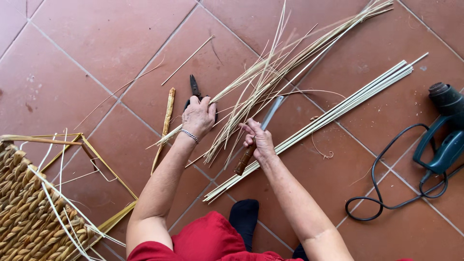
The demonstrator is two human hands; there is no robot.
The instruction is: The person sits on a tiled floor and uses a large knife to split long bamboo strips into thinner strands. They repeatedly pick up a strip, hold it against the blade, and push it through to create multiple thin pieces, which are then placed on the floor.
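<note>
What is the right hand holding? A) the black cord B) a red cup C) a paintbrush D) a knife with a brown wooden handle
D: the right hand grips a knife with a brown wooden handle and a long grey blade, next to the bundle of pale straw strands that the left hand holds down on the tile floor.

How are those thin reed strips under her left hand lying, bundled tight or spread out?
Spread out. The reed strips fan apart from under the left hand toward the upper right, loose ends splaying over the tile floor; no tie shows.
</note>
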